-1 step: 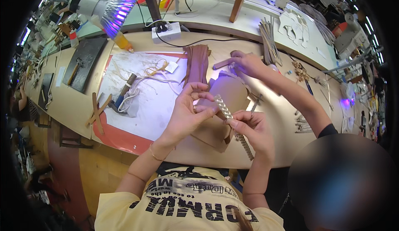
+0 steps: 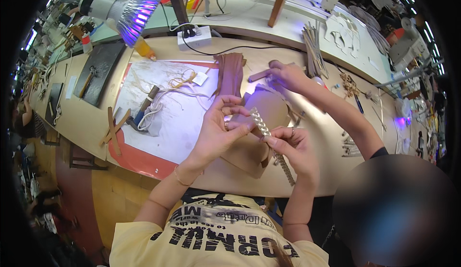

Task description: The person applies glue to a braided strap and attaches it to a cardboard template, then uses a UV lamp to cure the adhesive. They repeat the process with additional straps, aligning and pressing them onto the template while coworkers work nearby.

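A pale, shiny braided strap [image 2: 260, 122] runs slantwise between my hands, its lower end hanging below the right one. My left hand [image 2: 218, 128] pinches the strap near its upper end, thumb against fingers. Lower down, my right hand [image 2: 298, 152] grips the same strap between thumb and curled fingers. Just behind the strap is a rounded tan, bag-like piece [image 2: 268, 104], partly hidden by my hands. Beyond it, a co-worker's hand [image 2: 290, 76] reaches in from the right, near a short brown strip [image 2: 260, 76].
A bundle of brown leather strips [image 2: 230, 72] lies at the back. Left of my hands, a hammer [image 2: 144, 104] and white cords rest on a stained white sheet [image 2: 180, 113]. A lamp [image 2: 137, 19] overhangs the table. Thin sticks [image 2: 314, 46] lie at the back right.
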Motion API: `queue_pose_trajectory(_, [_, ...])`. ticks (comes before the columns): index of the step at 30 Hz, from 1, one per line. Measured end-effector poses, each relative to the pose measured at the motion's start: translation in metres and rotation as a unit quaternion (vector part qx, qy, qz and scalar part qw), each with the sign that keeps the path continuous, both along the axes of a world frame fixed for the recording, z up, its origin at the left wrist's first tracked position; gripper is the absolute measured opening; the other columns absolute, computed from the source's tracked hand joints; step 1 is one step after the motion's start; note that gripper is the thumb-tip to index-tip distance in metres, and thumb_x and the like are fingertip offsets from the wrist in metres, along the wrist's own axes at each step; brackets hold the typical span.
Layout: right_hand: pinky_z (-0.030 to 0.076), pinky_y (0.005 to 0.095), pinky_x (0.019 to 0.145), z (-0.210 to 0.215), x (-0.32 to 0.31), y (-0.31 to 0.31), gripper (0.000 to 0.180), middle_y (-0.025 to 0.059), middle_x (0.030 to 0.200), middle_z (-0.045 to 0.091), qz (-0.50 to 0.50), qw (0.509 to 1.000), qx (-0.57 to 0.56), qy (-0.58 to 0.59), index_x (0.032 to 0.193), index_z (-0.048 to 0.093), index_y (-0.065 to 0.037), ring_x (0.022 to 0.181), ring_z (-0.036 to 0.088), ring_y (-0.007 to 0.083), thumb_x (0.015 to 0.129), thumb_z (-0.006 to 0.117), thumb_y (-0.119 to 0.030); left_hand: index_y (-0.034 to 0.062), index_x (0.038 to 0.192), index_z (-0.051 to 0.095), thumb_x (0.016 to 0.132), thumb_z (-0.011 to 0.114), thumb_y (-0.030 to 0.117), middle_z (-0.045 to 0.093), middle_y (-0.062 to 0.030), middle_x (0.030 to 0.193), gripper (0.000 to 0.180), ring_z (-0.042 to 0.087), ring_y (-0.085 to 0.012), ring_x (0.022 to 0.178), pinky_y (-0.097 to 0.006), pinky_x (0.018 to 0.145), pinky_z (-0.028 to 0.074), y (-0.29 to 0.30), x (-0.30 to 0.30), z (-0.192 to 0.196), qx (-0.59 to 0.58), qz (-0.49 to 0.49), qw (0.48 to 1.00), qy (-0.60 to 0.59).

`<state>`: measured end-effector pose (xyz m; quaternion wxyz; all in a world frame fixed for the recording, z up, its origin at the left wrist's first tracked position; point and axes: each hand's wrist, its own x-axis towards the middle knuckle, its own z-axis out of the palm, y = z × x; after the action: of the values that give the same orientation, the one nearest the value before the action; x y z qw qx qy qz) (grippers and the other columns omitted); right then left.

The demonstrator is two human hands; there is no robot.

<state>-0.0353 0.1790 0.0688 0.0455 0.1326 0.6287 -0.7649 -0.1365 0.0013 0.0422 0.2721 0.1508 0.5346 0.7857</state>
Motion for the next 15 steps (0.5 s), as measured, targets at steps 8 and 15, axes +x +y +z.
queue_pose_trajectory(8, [0.049, 0.0213, 0.065, 0.037, -0.082, 0.018, 0.014, 0.0100, 0.121, 0.056, 0.075, 0.992, 0.082, 0.060, 0.090, 0.068, 0.004, 0.081, 0.059, 0.0085, 0.087, 0.068, -0.009, 0.0026, 0.119, 0.043, 0.080, 0.070, -0.005, 0.059, -0.0093, 0.102, 0.048, 0.065, -0.0117, 0.085, -0.021, 0.075, 0.054, -0.010, -0.040, -0.020, -0.002, 0.108, 0.994, -0.027])
queue_pose_trajectory(15, [0.049, 0.0215, 0.070, 0.040, -0.160, -0.033, 0.022, 0.0001, 0.088, 0.067, 0.212, 0.971, 0.106, 0.029, 0.100, 0.068, 0.001, 0.076, 0.061, 0.0064, 0.088, 0.070, -0.017, -0.0007, 0.120, 0.045, 0.078, 0.071, -0.006, 0.057, -0.0114, 0.103, 0.049, 0.064, -0.0143, 0.091, -0.023, 0.080, 0.055, -0.030, -0.038, -0.048, 0.037, 0.152, 0.986, -0.054])
